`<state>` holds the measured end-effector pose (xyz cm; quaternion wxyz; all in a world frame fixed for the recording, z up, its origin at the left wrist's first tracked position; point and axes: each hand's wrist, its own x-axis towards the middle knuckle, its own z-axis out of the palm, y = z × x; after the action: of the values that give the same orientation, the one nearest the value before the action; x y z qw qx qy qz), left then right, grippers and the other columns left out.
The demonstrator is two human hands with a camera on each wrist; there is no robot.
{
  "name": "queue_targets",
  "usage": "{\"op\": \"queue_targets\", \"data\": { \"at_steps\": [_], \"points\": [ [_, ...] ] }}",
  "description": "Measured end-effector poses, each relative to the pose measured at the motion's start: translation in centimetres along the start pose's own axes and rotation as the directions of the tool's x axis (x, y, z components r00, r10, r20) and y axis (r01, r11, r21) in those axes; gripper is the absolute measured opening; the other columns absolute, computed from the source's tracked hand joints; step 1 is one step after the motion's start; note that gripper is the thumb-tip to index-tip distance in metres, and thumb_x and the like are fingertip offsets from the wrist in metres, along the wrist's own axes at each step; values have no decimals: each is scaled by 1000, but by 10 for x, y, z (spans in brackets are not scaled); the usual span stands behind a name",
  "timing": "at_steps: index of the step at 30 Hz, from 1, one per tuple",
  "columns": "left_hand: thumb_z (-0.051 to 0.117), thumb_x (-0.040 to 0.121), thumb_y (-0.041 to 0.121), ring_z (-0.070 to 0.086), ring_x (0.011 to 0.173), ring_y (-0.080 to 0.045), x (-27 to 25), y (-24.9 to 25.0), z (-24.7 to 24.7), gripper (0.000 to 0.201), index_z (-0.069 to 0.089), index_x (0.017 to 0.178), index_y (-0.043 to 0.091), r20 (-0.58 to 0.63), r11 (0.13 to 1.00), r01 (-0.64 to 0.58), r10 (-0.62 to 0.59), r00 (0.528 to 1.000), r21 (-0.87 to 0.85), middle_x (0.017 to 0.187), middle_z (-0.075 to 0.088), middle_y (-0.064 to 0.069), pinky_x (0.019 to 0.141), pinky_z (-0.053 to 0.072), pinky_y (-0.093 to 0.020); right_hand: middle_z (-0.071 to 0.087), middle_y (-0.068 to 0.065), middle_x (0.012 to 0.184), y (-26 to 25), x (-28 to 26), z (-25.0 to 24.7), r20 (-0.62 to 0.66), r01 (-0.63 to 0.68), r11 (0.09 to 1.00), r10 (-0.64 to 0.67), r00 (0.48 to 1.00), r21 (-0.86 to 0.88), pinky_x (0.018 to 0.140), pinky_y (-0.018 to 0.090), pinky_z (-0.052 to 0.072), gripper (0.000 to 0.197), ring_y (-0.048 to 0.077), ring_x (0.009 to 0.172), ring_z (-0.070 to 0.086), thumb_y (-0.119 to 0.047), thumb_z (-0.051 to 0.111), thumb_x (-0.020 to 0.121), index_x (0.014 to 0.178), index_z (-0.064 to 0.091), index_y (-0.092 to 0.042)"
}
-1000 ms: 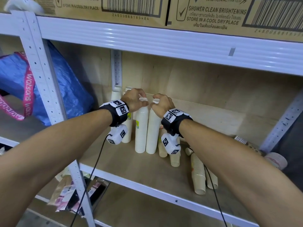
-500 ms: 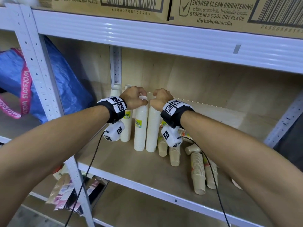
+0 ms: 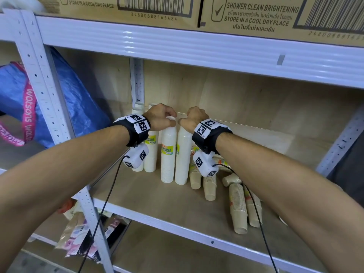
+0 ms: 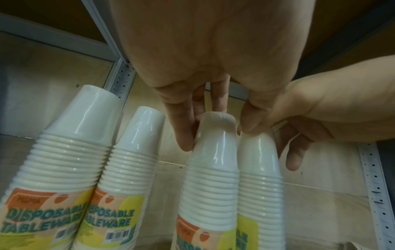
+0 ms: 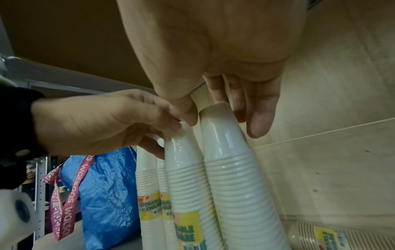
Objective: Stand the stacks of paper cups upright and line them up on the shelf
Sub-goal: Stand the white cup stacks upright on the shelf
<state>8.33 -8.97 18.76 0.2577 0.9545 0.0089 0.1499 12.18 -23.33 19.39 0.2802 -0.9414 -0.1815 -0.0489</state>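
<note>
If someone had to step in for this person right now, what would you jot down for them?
Left hand: fingertips pinch the top of one white stack.
Right hand: fingertips pinch the top of the white stack beside it.
Both stacks stand upright, side by side, mid-shelf. Two more white stacks stand upright behind, to the left.
Done: four white stacks up.
Left: let go of these two, check their line, then stand up the brown stacks lying on their sides to the right. Two shorter brown stacks near the right wrist seem upright already.
</note>
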Motion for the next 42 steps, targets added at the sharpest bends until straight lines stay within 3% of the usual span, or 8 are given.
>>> {"op": "queue_targets", "data": {
  "at_steps": [9, 15, 20, 23, 25, 29, 35, 42],
  "points": [
    [72, 84, 28, 57, 98, -15, 0, 0, -3, 30, 70, 111, 16, 1, 1000, 1, -1, 1000, -1, 102, 62, 3, 81, 43, -25, 51, 3, 74, -1, 0, -1, 41, 34, 999, -33, 999, -14, 47, 22, 29, 15, 22, 65, 50, -24, 61, 80, 82, 55, -10],
    [71, 84, 26, 59, 100, -18, 0, 0, -4, 24, 72, 106, 15, 28, 1000, -8, 8, 1000, 12, 106, 66, 0, 80, 45, -27, 50, 1, 68, 0, 2, 0, 4, 16, 999, -16, 1000, -47, 45, 22, 31, 26, 22, 62, 53, -27, 64, 79, 66, 46, -14],
    [73, 83, 29, 63, 97, -23, -2, 4, -5, 29, 71, 108, 15, 38, 1000, 19, -18, 999, -6, 106, 66, -4, 75, 51, -28, 49, 2, 72, -2, 1, -2, 33, 46, 998, -45, 998, -36, 45, 22, 30, 10, 17, 58, 47, -18, 60, 81, 84, 56, -9],
    [73, 83, 29, 63, 98, -24, -3, 6, -6, 35, 67, 115, 15, 60, 997, 68, -66, 996, -35, 109, 63, -5, 68, 55, -27, 50, 2, 72, -3, 2, -2, 0, 21, 997, -21, 1000, -72, 50, 22, 35, 16, 18, 60, 49, -24, 63, 80, 80, 54, -10],
    [73, 85, 24, 64, 99, -26, -3, 6, -7, 33, 67, 115, 12, 91, 994, 93, -87, 992, -61, 112, 63, -8, 71, 60, -35, 50, 3, 73, -3, 3, -3, 11, 15, 997, -14, 1000, -75, 53, 24, 38, 24, 21, 64, 52, -26, 64, 81, 70, 49, -11],
    [73, 84, 19, 67, 97, -30, -2, 8, -9, 32, 67, 114, 12, 137, 992, 110, -100, 986, -69, 114, 63, -10, 75, 61, -43, 43, 2, 69, -4, 4, -5, 68, 47, 998, -44, 997, -33, 45, 22, 28, 28, 21, 64, 47, -19, 62, 80, 64, 40, -12],
    [75, 82, 16, 69, 83, -26, -2, 10, -29, 24, 72, 106, 14, 219, 990, 135, -138, 966, 29, 97, 64, -6, 73, 62, -38, 57, 5, 80, -16, 2, -3, 94, 111, 993, -108, 990, -25, 48, 21, 35, 17, 20, 67, 54, -19, 67, 78, 87, 64, -5],
    [77, 79, 18, 72, 91, -29, -8, -6, -67, 24, 72, 102, 15, 274, 968, 221, -247, 929, 122, 102, 70, -10, 82, 60, -42, 63, 6, 78, -42, 3, 6, 99, 151, 987, -157, 983, 62, 49, 22, 43, 22, 19, 57, 56, -22, 68, 74, 86, 69, -4]
  ]
}}
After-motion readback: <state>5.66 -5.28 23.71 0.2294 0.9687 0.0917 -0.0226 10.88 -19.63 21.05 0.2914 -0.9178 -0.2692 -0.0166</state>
